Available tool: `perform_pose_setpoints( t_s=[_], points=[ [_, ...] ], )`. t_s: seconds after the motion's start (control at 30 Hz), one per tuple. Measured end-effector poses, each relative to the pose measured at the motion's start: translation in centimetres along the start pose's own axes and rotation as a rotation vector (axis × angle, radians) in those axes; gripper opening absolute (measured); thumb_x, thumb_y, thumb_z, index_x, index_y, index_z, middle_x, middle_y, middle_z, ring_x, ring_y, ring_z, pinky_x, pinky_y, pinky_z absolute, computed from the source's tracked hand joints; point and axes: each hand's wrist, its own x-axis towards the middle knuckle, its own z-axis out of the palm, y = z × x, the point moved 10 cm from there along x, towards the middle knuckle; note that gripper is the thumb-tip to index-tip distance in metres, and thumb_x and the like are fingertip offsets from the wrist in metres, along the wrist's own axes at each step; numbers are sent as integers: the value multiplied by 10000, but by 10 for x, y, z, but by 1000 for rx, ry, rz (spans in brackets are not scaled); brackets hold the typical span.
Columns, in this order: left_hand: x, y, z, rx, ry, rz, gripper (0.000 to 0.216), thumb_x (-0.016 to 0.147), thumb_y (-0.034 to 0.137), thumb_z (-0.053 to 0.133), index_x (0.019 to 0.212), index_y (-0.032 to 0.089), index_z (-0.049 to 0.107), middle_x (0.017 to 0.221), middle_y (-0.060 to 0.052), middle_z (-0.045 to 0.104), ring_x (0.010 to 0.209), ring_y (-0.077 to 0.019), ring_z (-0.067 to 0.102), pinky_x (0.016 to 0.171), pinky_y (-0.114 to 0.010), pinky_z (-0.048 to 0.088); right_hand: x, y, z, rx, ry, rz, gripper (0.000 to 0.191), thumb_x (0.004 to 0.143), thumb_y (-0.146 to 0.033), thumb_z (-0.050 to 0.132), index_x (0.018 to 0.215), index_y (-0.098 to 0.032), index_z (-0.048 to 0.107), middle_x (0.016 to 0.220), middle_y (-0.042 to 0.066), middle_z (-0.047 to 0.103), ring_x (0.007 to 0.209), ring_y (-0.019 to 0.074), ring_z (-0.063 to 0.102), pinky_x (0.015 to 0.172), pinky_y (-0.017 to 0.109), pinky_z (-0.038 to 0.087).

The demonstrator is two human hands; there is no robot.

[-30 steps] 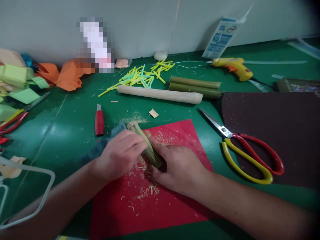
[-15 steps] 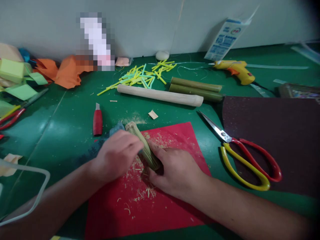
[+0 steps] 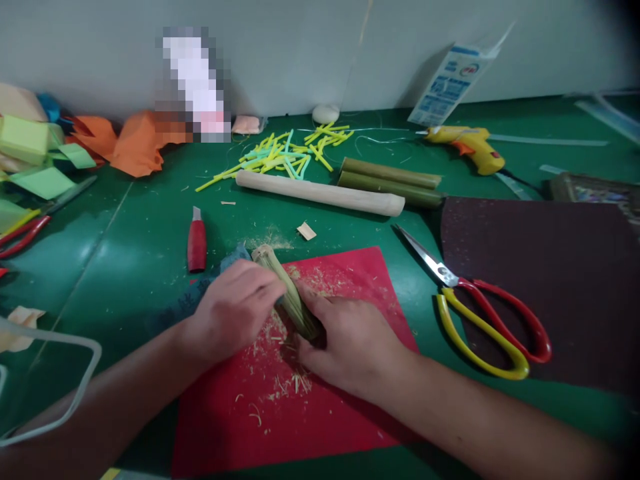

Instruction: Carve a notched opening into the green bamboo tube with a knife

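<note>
A short bamboo piece (image 3: 289, 293) with a pale, scraped surface lies slanted over a red sheet (image 3: 350, 427) strewn with fine shavings. My right hand (image 3: 353, 340) grips its near end, thumb and fingers around it. Against its left side, my left hand (image 3: 237, 303) is closed; a small dark edge shows at the fingertips, too little to name. Beyond my left hand stands out a red-handled knife (image 3: 197, 243) with a short blade. A crumpled dark blue cloth-like piece (image 3: 233, 257) is partly hidden behind that hand.
Scissors (image 3: 450, 280) with red and yellow handles lie right, partly on a dark sheet (image 3: 575, 287). Farther back are a pale peeled stick (image 3: 320, 193), two green bamboo lengths (image 3: 395, 189), cut yellow straws (image 3: 273, 153) and a yellow glue gun (image 3: 467, 143). Orange paper (image 3: 137, 143) sits back left.
Both hands and the bamboo stay almost where they were. My left hand has shifted very slightly along the bamboo's side; the view has moved a little.
</note>
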Motion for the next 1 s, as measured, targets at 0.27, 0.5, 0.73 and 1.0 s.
perform_pose_setpoints(
  t_s=[0.27, 0.5, 0.73, 1.0],
  points=[
    [0, 8, 4, -9, -26, 38, 218, 877, 124, 401, 865, 138, 618, 802, -52, 615, 740, -167, 518, 689, -302, 440, 0, 1, 1, -19, 3, 11, 441, 715, -360, 466, 1121, -197, 524, 729, 32, 659, 586, 169, 550, 501, 273, 228],
    [1, 0, 1, 7, -4, -13, 228, 873, 108, 408, 819, 134, 628, 768, -51, 611, 716, -163, 502, 672, -294, 419, 2, 1, 0, 4, 6, 17, 393, 706, -361, 480, 1057, -200, 554, 698, 26, 651, 559, 156, 529, 494, 265, 219],
    [0, 2, 5, 10, -37, -13, 214, 874, 128, 415, 828, 140, 624, 774, -48, 608, 724, -168, 502, 687, -299, 415, 4, 5, 4, 1, -14, 36, 381, 711, -387, 485, 1039, -212, 568, 686, 23, 642, 562, 154, 519, 487, 256, 204],
    [0, 2, 1, 29, 1, -15, 232, 875, 119, 408, 779, 141, 617, 747, -49, 601, 703, -161, 489, 661, -292, 405, 2, 2, 1, -4, 21, 22, 427, 718, -388, 485, 1100, -207, 549, 691, 28, 656, 555, 160, 536, 487, 258, 207]
  ],
)
